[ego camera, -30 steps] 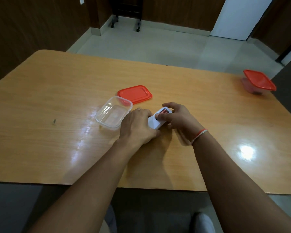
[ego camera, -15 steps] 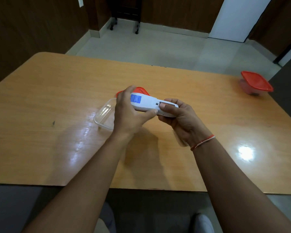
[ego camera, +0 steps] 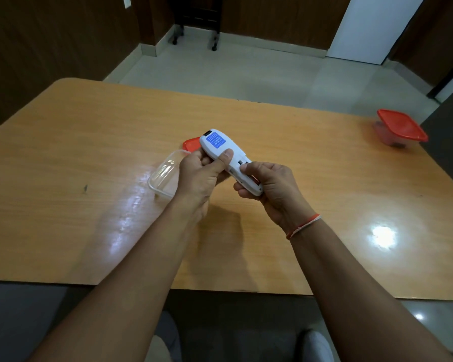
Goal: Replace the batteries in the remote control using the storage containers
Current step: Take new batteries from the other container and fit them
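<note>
A white remote control [ego camera: 220,148] with a blue sticker on its back is held above the table, back side up. My left hand [ego camera: 198,176] grips its upper half, thumb pressed on the back. My right hand [ego camera: 270,184] wraps its lower end, thumb at the open battery compartment, where a bit of red shows. A clear open container [ego camera: 164,176] sits on the table just left of my left hand, partly hidden by it. Its red lid [ego camera: 190,145] lies behind the remote, mostly covered.
A second container with a red lid [ego camera: 400,126] stands at the far right edge of the wooden table [ego camera: 63,165]. Beyond the table are a tiled floor, a wheeled stand and a white door. The table's near edge runs below my forearms.
Both hands lifted the remote off the table and raised it, turning it so its blue sticker faces up. The containers have not moved.
</note>
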